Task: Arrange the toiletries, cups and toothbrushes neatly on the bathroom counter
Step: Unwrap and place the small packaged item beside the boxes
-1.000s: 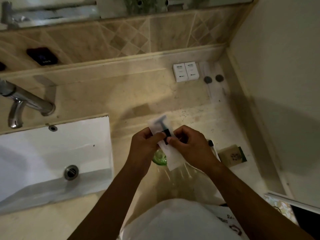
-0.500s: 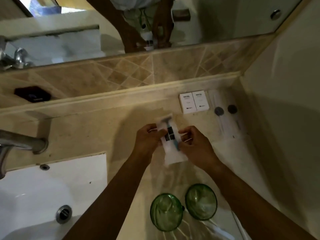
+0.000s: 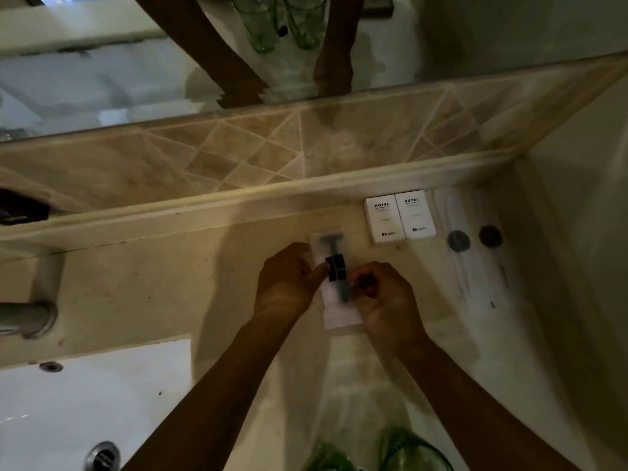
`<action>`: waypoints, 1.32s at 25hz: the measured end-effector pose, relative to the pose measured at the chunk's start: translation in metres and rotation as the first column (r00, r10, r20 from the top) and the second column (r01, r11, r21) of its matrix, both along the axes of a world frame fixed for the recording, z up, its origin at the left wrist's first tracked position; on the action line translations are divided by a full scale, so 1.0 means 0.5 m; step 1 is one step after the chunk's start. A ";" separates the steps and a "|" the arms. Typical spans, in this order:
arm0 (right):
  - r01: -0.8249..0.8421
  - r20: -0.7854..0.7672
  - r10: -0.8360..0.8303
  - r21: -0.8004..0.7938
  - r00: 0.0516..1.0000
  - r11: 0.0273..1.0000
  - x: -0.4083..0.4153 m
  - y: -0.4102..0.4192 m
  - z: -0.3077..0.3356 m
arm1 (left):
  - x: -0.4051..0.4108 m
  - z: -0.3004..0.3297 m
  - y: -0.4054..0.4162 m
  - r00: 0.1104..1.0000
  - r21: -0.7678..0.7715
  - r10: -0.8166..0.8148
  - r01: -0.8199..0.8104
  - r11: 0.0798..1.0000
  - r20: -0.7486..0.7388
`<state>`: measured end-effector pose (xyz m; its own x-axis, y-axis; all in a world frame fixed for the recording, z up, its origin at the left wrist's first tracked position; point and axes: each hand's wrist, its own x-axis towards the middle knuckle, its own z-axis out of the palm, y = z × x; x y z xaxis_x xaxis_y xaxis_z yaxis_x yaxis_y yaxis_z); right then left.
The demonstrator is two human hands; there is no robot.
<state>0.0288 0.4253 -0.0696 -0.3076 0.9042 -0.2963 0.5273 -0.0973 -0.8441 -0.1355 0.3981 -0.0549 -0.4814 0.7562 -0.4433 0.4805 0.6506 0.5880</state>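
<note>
My left hand (image 3: 289, 283) and right hand (image 3: 384, 300) pinch a clear plastic-wrapped dark razor (image 3: 334, 266) just left of two white hotel boxes (image 3: 399, 215).

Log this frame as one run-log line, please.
phase: placing | left hand, right hand: both on razor packet | spot: counter, left of two hotel boxes | green cups: near edge
</note>
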 end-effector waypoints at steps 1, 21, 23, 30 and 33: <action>-0.021 0.088 0.014 0.082 0.996 0.996 0.001 -0.007 -0.003 | 0.001 0.003 -0.015 0.993 0.052 -0.028 0.034 0.998 -0.112; -0.349 0.449 0.168 0.359 0.878 0.865 -0.016 0.012 -0.007 | 0.008 -0.061 -0.042 0.701 0.126 -0.450 0.604 0.787 -0.553; -0.367 0.486 0.174 0.336 0.856 0.867 -0.018 0.021 -0.009 | 0.005 -0.066 -0.031 0.705 0.130 -0.461 0.610 0.781 -0.539; -0.359 0.433 0.207 0.307 0.877 0.881 -0.026 0.047 -0.017 | 0.004 -0.074 -0.020 0.767 0.111 -0.458 0.557 0.823 -0.450; -0.360 0.414 0.231 0.270 0.881 0.893 -0.026 0.049 -0.009 | 0.009 -0.068 -0.024 0.807 0.158 -0.422 0.520 0.840 -0.413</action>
